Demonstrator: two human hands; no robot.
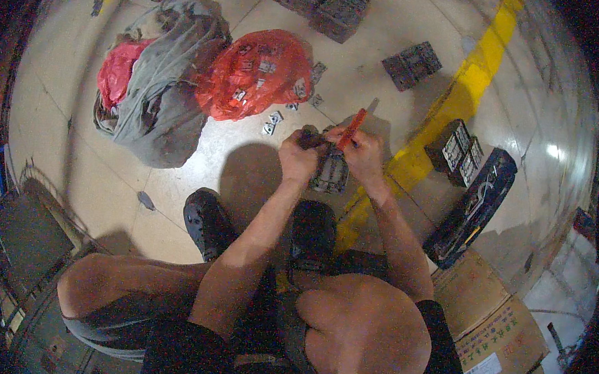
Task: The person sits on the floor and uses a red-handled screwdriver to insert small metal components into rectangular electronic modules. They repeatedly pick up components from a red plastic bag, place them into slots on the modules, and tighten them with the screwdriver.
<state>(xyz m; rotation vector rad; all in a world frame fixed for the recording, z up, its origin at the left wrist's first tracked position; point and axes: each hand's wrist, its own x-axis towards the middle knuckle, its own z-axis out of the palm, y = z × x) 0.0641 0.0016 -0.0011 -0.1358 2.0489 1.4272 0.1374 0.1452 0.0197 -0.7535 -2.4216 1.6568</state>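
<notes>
My left hand (299, 157) is closed on a small dark part (310, 138), mostly hidden by the fingers. Beside it, my right hand (364, 155) grips a tool with a red-orange handle (353, 128), its pale, narrow end pointing up and away from me. The tool's exact kind is unclear. The fingertips of both hands nearly meet. Just below them, a dark slotted block (332, 174) stands on the floor in front of my shoe (313, 229). Small square metal pieces with holes (269, 128) lie on the tiles left of my left hand.
A red plastic bag (260, 76) holds more metal pieces, beside a grey cloth bundle (169, 86). Dark blocks (412, 65) stand farther off. To the right are light-faced blocks (458, 150), a black tool tray (470, 213), cardboard boxes (501, 333) and a yellow floor line (470, 84).
</notes>
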